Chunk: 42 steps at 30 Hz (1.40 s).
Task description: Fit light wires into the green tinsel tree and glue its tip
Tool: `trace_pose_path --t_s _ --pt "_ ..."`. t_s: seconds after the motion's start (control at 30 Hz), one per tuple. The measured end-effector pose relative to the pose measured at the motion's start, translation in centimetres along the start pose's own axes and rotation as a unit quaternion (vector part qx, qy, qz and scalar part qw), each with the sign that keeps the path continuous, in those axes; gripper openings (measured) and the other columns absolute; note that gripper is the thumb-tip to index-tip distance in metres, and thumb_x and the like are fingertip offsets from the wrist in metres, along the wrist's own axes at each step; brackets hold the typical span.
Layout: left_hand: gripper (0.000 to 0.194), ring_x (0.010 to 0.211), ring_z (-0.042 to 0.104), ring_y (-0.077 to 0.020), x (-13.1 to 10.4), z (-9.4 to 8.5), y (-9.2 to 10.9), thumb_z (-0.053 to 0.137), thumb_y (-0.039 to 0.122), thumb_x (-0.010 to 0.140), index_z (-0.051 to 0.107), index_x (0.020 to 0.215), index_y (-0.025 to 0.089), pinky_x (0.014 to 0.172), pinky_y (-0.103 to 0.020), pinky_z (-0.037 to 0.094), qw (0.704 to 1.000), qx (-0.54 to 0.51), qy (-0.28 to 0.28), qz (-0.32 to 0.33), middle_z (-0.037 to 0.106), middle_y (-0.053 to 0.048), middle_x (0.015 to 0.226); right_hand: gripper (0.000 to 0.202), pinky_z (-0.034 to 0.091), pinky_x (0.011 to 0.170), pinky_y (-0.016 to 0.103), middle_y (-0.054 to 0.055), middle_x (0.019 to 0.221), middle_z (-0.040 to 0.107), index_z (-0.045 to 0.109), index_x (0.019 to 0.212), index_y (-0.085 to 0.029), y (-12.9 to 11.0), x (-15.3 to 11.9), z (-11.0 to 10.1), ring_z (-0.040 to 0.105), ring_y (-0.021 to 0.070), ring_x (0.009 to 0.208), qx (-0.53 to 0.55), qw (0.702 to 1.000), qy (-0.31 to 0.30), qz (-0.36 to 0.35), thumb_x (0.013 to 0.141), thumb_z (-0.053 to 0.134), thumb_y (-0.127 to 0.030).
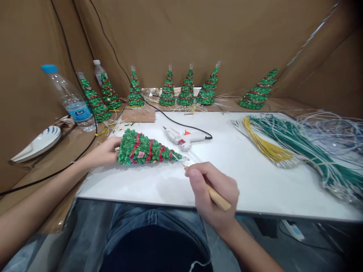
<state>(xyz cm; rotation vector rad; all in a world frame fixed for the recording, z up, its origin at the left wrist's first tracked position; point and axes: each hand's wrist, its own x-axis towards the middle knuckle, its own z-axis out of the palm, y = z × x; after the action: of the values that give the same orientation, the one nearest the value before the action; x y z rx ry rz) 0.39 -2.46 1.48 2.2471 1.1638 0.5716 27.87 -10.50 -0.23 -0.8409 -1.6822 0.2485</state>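
A small green tinsel Christmas tree [146, 149] with red garland lies on its side above the white board, its tip pointing right. My left hand [106, 152] grips it at the base; the fingers are partly hidden behind the tree. In my right hand [214, 190] is a wooden-handled awl [219, 198], held like a pen. Its thin metal point meets the tree near the clear tip. Just behind the tree rests a white glue gun [181, 139] with a red trigger and a black cord.
Several finished-looking trees [167, 88] stand along the back. Bundles of green wires [300, 141] and yellow wires [265, 145] lie on the right of the white board [215, 151]. On the left are a water bottle [79, 111] and a white dish [42, 143]. A black cord [68, 45] hangs across the left side.
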Motion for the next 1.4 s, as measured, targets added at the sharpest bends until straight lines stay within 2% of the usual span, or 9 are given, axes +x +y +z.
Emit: trace_pose_path --t_s 0.1,0.27,0.43,0.6,0.8,0.9,1.0,1.1,1.4 --pt "0.039 0.095 0.064 -0.0248 -0.1 0.0 -0.2 0.066 0.041 0.077 0.07 0.108 0.018 0.09 -0.036 0.051 1.0 -0.001 0.001 0.003 0.073 -0.003 0.097 0.014 0.041 0.044 0.019 -0.007 0.058 0.054 0.05 0.094 -0.022 0.5 -0.8 1.1 0.053 0.0079 0.048 0.062 0.996 0.023 0.066 0.084 0.053 -0.013" --pt "0.042 0.098 0.063 -0.0259 0.0 0.2 -0.4 0.066 0.043 0.076 0.069 0.109 0.017 0.093 -0.038 0.05 1.0 -0.026 -0.004 -0.008 0.072 -0.004 0.102 0.013 0.051 0.056 0.023 -0.002 0.07 0.06 0.049 0.078 -0.021 0.8 -1.6 1.8 0.059 0.0095 0.058 0.076 0.992 0.019 0.104 0.081 0.059 -0.013" --pt "0.047 0.103 0.061 -0.0277 0.1 0.3 -0.3 0.069 0.042 0.074 0.066 0.113 0.017 0.098 -0.04 0.047 0.999 -0.044 0.004 -0.014 0.071 -0.004 0.102 0.014 0.052 0.058 0.023 -0.003 0.072 0.06 0.048 0.081 -0.022 0.6 -2.3 2.6 0.059 0.0088 0.061 0.12 0.987 0.007 0.108 0.083 0.057 -0.011" --pt "0.046 0.11 0.056 -0.0283 -0.1 0.4 -0.6 0.06 0.041 0.077 0.061 0.116 0.016 0.102 -0.039 0.042 0.992 -0.092 0.084 -0.012 0.067 -0.008 0.108 0.014 0.051 0.058 0.023 -0.003 0.075 0.06 0.048 0.082 -0.022 0.8 -2.5 3.0 0.059 0.009 0.063 0.126 0.984 0.004 0.128 0.084 0.057 -0.011" --pt "0.041 0.09 0.061 -0.0217 -0.4 0.5 -2.0 0.048 0.038 0.075 0.05 0.112 0.022 0.076 -0.031 0.051 0.964 -0.224 0.13 -0.059 0.062 -0.003 0.107 0.014 0.053 0.06 0.024 -0.003 0.074 0.06 0.048 0.082 -0.021 0.6 -2.6 3.0 0.059 0.0092 0.063 0.134 0.984 0.012 0.115 0.084 0.057 -0.011" --pt "0.054 0.1 0.061 -0.0231 -0.4 0.4 -2.5 0.043 0.047 0.077 0.04 0.128 0.027 0.08 -0.031 0.051 0.958 -0.261 0.105 -0.057 0.058 -0.002 0.12 0.013 0.053 0.06 0.025 -0.002 0.074 0.06 0.048 0.081 -0.021 0.4 -2.7 3.0 0.059 0.0098 0.063 0.129 0.985 0.014 0.117 0.083 0.057 -0.011" --pt "0.066 0.115 0.055 -0.0275 -0.4 0.3 -2.4 0.045 0.055 0.078 0.034 0.138 0.028 0.09 -0.035 0.048 0.968 -0.239 0.072 -0.034 0.052 -0.004 0.134 0.013 0.053 0.059 0.026 -0.001 0.073 0.06 0.048 0.08 -0.021 0.3 -2.7 3.0 0.06 0.0104 0.062 0.122 0.984 0.015 0.127 0.083 0.057 -0.013" --pt "0.071 0.12 0.051 -0.0304 -0.4 0.2 -2.2 0.049 0.058 0.078 0.037 0.138 0.023 0.093 -0.036 0.046 0.978 -0.194 0.078 -0.02 0.047 -0.008 0.141 0.012 0.053 0.059 0.026 -0.001 0.074 0.061 0.048 0.08 -0.021 0.3 -2.7 3.0 0.06 0.0104 0.062 0.121 0.984 0.014 0.13 0.083 0.056 -0.013" --pt "0.071 0.118 0.051 -0.0292 -0.3 0.5 -1.5 0.049 0.061 0.078 0.039 0.135 0.02 0.094 -0.031 0.044 0.985 -0.135 0.108 -0.011 0.053 -0.009 0.132 0.012 0.053 0.06 0.026 -0.002 0.073 0.06 0.048 0.08 -0.021 0.5 -2.6 3.1 0.06 0.0103 0.062 0.126 0.983 0.005 0.134 0.083 0.057 -0.014"
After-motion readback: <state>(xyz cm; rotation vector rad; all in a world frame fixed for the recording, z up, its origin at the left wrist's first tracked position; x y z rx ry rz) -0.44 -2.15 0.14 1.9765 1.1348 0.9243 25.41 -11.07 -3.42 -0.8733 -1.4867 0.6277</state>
